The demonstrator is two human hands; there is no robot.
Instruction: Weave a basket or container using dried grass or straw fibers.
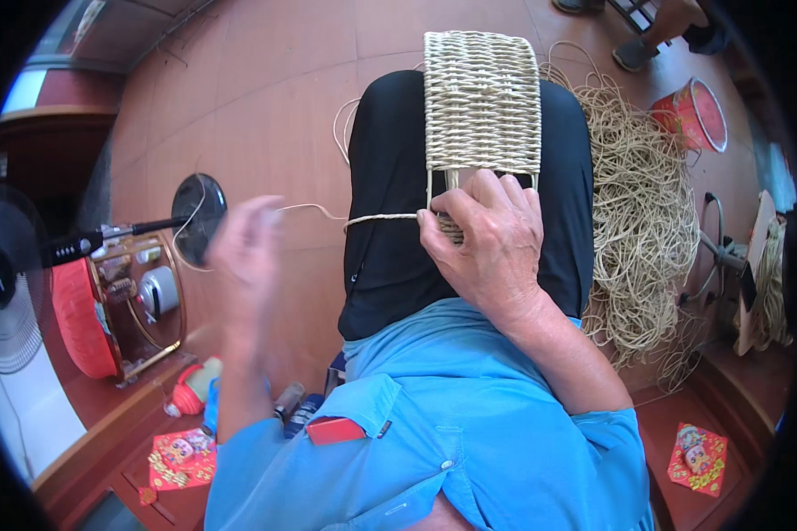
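Across my lap lies a long woven cord panel (483,102), pale straw in colour, its far part tightly woven. Nearer me a gap shows bare frame strands. Over that gap my right hand (491,239) is closed, fingers curled round the near part of the weaving and thumb pressed at its left edge. A twisted cord (381,217) runs leftward from under the thumb. Left of my lap, my left hand (248,248) is raised and smeared by motion. The cord reaches its fingertips; whether the fingers grip it cannot be made out.
A large heap of loose cord (642,212) lies on the floor at right, beside a red bucket (695,115). A standing fan (13,274) and a glass-topped stand (142,301) are at left. Another person's foot (633,55) shows at far right.
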